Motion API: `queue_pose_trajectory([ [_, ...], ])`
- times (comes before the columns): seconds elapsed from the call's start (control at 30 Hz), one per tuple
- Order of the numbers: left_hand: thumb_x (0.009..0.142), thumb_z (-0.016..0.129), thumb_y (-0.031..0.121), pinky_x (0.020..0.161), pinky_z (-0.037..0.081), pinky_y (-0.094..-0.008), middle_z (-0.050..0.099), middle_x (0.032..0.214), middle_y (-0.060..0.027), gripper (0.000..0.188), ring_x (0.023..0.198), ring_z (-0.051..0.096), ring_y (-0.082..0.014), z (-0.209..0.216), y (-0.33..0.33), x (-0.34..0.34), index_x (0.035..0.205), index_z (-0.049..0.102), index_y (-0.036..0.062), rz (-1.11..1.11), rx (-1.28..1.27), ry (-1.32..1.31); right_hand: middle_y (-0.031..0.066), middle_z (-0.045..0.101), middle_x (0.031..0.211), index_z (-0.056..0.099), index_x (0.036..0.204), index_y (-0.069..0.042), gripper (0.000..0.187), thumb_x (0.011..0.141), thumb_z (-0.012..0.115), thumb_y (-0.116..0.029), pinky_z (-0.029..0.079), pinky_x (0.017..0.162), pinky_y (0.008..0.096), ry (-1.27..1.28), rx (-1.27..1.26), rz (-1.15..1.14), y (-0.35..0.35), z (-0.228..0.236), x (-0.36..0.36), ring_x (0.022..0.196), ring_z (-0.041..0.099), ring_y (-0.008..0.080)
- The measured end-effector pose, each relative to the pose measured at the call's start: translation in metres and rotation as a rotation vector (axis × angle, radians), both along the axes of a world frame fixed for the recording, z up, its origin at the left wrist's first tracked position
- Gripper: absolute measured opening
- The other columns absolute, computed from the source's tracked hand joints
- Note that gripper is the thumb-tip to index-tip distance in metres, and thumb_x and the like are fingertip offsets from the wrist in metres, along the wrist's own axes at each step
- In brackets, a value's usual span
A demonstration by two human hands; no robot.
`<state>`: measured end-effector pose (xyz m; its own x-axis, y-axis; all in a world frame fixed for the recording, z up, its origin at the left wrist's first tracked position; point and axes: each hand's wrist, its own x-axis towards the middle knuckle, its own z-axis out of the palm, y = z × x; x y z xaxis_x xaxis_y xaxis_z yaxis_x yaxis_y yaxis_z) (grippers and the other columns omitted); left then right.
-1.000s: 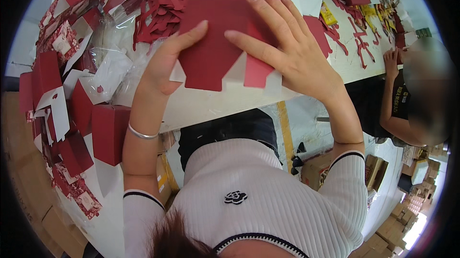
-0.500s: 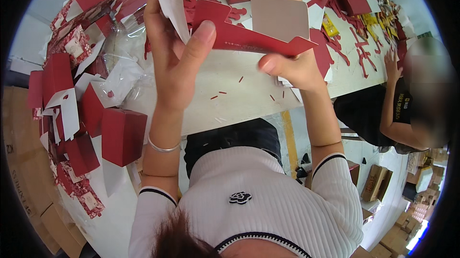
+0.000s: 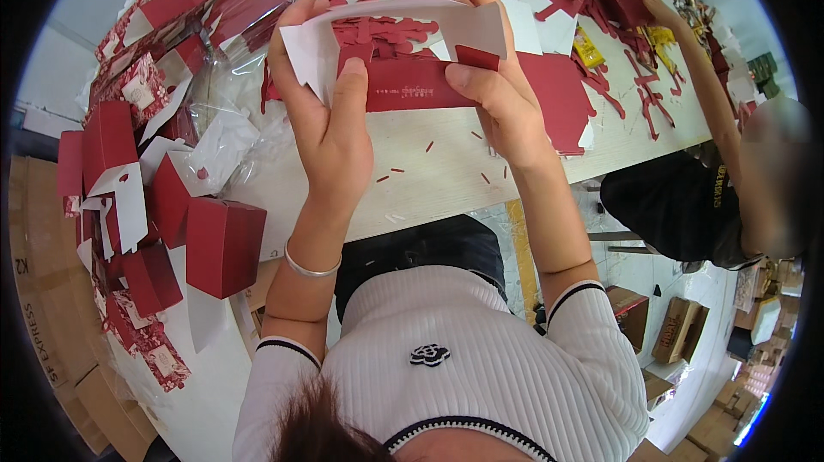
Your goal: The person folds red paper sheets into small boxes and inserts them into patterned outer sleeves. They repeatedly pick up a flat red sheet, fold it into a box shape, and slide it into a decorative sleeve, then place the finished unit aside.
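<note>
Above the table's near side I hold a partly folded cardboard box (image 3: 405, 94), red outside and white inside, with its middle open so the table shows through. My left hand (image 3: 330, 118) grips its left end, thumb on the red near panel and fingers behind the white side. My right hand (image 3: 506, 93) has its thumb pressed on the right end of that panel; its fingers reach up behind the white right wall, some of them stretched out. Beyond the box lies a pile of red cut-out strips (image 3: 390, 31). Flat red card sheets (image 3: 554, 106) are stacked beside my right hand.
Folded red boxes (image 3: 225, 246) and clear plastic wrap (image 3: 227, 131) crowd the left side. Yellow packets (image 3: 590, 48) and more red strips (image 3: 650, 93) lie at the right. A co-worker's arm (image 3: 708, 80) reaches over the far right of the table (image 3: 412, 191). Small red scraps lie near the front edge.
The box has levelled out and its right wall now stands up. My right hand has moved left and up, its thumb now on the near panel. The co-worker's arm has reached farther across the table.
</note>
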<state>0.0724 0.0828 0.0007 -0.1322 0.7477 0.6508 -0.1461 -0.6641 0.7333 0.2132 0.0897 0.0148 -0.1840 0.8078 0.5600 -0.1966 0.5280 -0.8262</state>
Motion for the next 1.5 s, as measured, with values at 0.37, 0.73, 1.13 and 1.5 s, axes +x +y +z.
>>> queue_pose_trajectory([
  [0.37,0.087,0.043,0.01,0.098,0.031,-0.031,0.038,0.128,-0.0128,0.046,0.117,0.038,-0.0184,0.0,-0.004,-0.01,0.129,0.028,0.0007,-0.567,-0.033,-0.108,0.0032,0.048,0.111,0.045,0.114,-0.007,0.052,0.064,0.055,0.003,0.031,0.092,0.0276,0.221,-0.134,-0.123,-0.007,-0.008,0.008,0.108,0.042,0.0152],
  [0.73,0.08,0.045,-0.006,0.092,0.036,-0.0297,0.053,0.107,-0.0101,0.022,0.105,0.047,-0.0173,0.0,-0.003,-0.02,0.1,0.051,-0.0015,-0.169,-0.034,-0.063,0.0179,0.039,0.128,0.044,0.119,0.0,0.047,0.086,0.041,-0.034,0.024,0.102,0.036,0.175,0.064,0.194,-0.002,-0.025,0.007,0.123,0.033,0.0253],
  [1.13,0.073,0.046,-0.006,0.088,0.034,-0.0294,0.053,0.104,-0.012,0.015,0.102,0.046,-0.0182,-0.007,-0.002,-0.02,0.083,0.054,0.0007,-0.185,0.036,0.1,0.0112,0.052,0.11,0.056,0.096,0.0,0.019,0.08,0.045,0.002,0.032,0.094,0.0317,0.182,0.105,-0.101,-0.006,-0.023,-0.005,0.108,0.044,0.0214],
  [1.5,0.072,0.053,-0.005,0.088,0.035,-0.031,0.051,0.106,-0.0127,0.022,0.099,0.047,-0.0201,-0.008,0.004,-0.027,0.091,0.048,0.0041,-0.109,0.169,0.271,0.013,0.051,0.107,0.051,0.102,-0.003,0.039,0.066,0.058,0.009,0.031,0.096,0.0388,-0.158,0.309,-0.309,-0.012,-0.019,-0.011,0.112,0.042,0.0311],
])
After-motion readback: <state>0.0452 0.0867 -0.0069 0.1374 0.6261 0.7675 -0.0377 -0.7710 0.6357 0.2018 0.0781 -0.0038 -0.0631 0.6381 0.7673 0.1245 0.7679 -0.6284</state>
